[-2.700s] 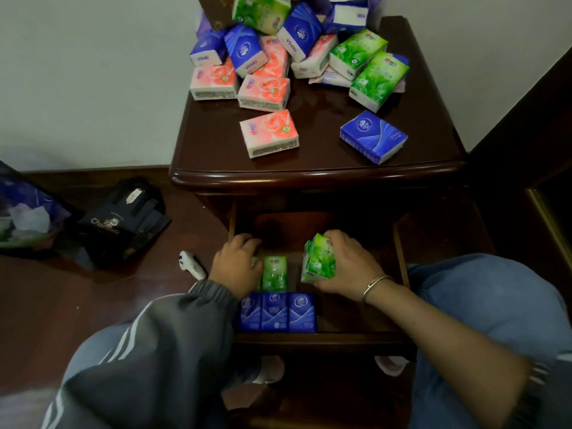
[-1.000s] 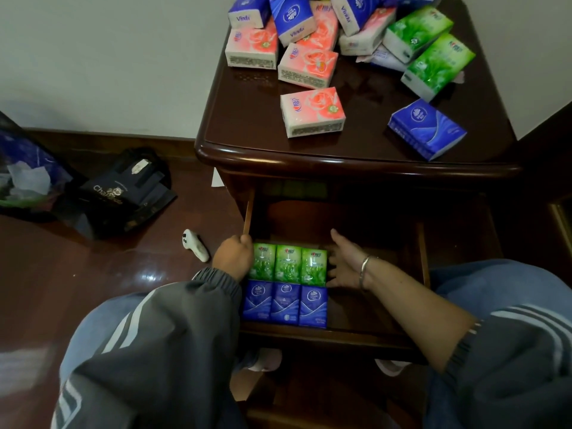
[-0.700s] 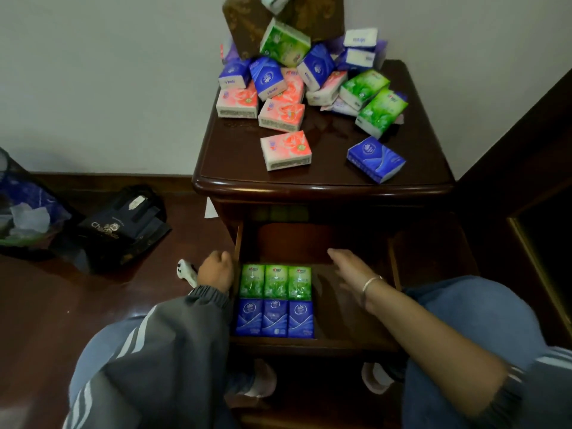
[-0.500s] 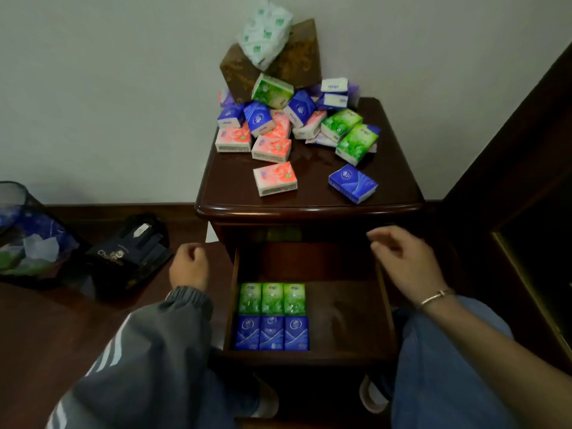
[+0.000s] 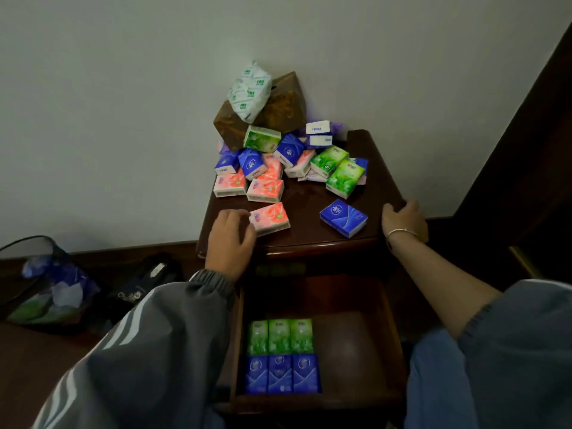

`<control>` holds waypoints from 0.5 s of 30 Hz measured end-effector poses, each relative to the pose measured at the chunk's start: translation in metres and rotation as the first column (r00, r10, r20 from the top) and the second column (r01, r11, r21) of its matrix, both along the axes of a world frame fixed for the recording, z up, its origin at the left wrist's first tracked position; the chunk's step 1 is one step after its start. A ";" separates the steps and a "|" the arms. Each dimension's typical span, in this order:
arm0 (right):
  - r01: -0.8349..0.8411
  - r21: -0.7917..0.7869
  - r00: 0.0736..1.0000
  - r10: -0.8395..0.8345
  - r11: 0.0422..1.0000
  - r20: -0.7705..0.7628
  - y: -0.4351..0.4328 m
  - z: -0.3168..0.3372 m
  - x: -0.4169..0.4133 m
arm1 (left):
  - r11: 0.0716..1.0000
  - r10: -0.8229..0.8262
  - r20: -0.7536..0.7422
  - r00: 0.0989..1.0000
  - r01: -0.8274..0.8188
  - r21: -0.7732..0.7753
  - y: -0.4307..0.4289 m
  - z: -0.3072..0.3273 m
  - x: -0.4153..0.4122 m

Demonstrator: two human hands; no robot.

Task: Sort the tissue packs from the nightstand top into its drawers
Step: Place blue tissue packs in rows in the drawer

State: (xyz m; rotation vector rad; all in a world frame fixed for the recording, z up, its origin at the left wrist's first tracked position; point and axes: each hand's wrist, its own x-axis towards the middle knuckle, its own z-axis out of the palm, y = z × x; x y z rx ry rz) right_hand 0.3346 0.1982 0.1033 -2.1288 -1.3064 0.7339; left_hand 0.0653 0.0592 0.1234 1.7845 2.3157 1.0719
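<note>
Head view: your left hand [image 5: 232, 239], loosely bent and holding nothing, touches the left end of the pink pack [image 5: 272, 218] near the front edge of the nightstand top [image 5: 309, 233]. The pack's long axis runs along that edge. Your right hand [image 5: 402, 222] grips the right edge.

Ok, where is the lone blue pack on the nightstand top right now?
In the head view, the lone blue pack lies front right on the nightstand top, between the front pink pack and the right hand.
</note>
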 end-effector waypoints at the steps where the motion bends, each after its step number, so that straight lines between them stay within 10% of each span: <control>1: 0.045 -0.004 0.999 -0.045 0.999 -0.015 0.005 -0.002 0.000 | 1.000 -0.022 -0.021 1.000 0.021 -0.008 0.010 0.001 0.003; 9: 0.171 0.164 0.970 -0.195 0.972 0.145 0.006 -0.022 -0.007 | 0.987 -0.155 -0.276 0.949 0.158 -0.011 0.102 0.019 0.029; 15: 0.197 0.247 0.962 -0.236 0.949 0.138 0.011 -0.033 -0.006 | 0.986 0.147 -0.386 0.911 -0.168 -0.022 0.165 0.027 0.029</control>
